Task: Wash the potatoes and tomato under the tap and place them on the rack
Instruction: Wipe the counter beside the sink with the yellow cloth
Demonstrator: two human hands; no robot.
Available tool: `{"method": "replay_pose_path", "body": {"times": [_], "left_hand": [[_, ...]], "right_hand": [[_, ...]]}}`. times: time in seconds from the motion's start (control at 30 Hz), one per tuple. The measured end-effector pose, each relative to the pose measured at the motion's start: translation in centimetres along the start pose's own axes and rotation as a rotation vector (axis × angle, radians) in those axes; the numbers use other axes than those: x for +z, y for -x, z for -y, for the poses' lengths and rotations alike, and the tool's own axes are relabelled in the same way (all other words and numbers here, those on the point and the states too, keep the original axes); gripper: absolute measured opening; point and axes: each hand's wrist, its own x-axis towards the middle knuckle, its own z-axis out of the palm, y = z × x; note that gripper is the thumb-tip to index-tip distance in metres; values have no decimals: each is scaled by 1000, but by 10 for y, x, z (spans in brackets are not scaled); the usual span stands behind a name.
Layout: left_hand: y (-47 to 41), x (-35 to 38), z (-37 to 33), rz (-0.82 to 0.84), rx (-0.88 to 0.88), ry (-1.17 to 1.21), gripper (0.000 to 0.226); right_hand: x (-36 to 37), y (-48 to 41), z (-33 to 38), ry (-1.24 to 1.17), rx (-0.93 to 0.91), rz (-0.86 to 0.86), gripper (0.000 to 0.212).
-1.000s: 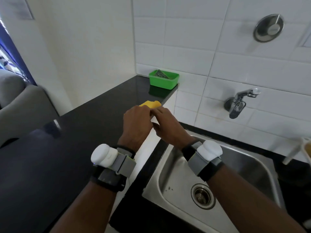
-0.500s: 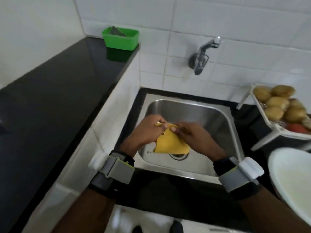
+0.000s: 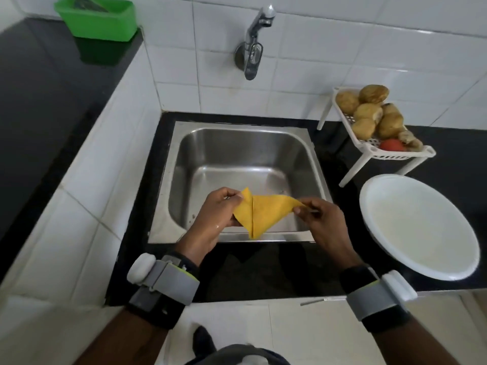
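Black stone counter (image 3: 39, 101) on the left, white tiled wall (image 3: 329, 48) behind, steel sink (image 3: 237, 154) set in the middle w/ a wall tap (image 3: 254, 40) above it; no water visible. Green tub (image 3: 97, 21) sits at the back left corner. Right of the sink is a white rack (image 3: 395, 155) on legs, w/ potatoes (image 3: 369, 114) piled in it and the tomato (image 3: 391, 145) at its front end. A white basin (image 3: 419, 227) sits on the counter just in front of the rack.

Vs 0.5 s ago: hands are further apart and the yellow cloth (image 3: 263, 214), which hung slack btwn them, is now pulled wider, w/ a fold line down its middle. Rack load looks the same.

Both hands are over the sink's front edge. Left hand (image 3: 213, 217) pinches the cloth's left corner, fingers curled. Right hand (image 3: 321, 219) pinches the right corner btwn thumb and fingertips. Grey-and-black bands on both wrists.
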Motion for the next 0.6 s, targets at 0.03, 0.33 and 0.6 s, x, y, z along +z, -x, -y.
{"method": "replay_pose_path", "body": {"times": [0.03, 0.33, 0.6], "left_hand": [[1, 2, 4, -6, -20, -6, 11], [42, 32, 38, 451, -332, -349, 16], [37, 59, 50, 108, 225, -675, 10]], "right_hand": [[-7, 3, -5, -3, -4, 18, 15], [-64, 25, -52, 434, -43, 256, 43], [-31, 45, -29, 466, -206, 182, 32]]}}
